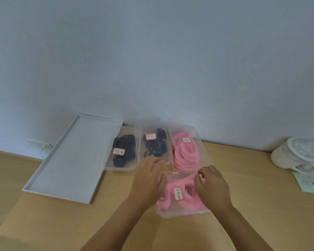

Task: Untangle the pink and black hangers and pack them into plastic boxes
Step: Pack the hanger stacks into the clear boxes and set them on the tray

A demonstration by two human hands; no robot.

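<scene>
**Four filled boxes, both hands at the nearest one**

A pale grey wall [152,51] fills the upper half of the view. Below it runs a wooden counter [261,205].

On the counter's left side lies a long, shallow white tray [71,156], set at a slant with its far end against the wall.

Just right of the tray, three clear plastic boxes stand side by side along the wall. The left box [125,130] and the middle box [146,128] hold black hangers [124,142]. The right box [204,156] holds pink hangers [186,154].

A fourth clear box [179,213] sits nearer the person, in front of the right box. It is also packed with pink ones. Each box carries a small red-bordered white label [178,193]; the writing is too small to read.

At the counter's far right edge sits a heap of white round items [297,154], too blurred to identify.

The left hand [149,180] is motion-blurred. Its fingers look straight and spread, reaching over the gap between the middle box and the near box, gripping nothing that shows.

The right hand [212,185] hovers over the far right corner of the near box. Its fingers [200,172] are curled with thumb and forefinger close together. Whether they pinch the box's rim or a hanger cannot be told.
</scene>
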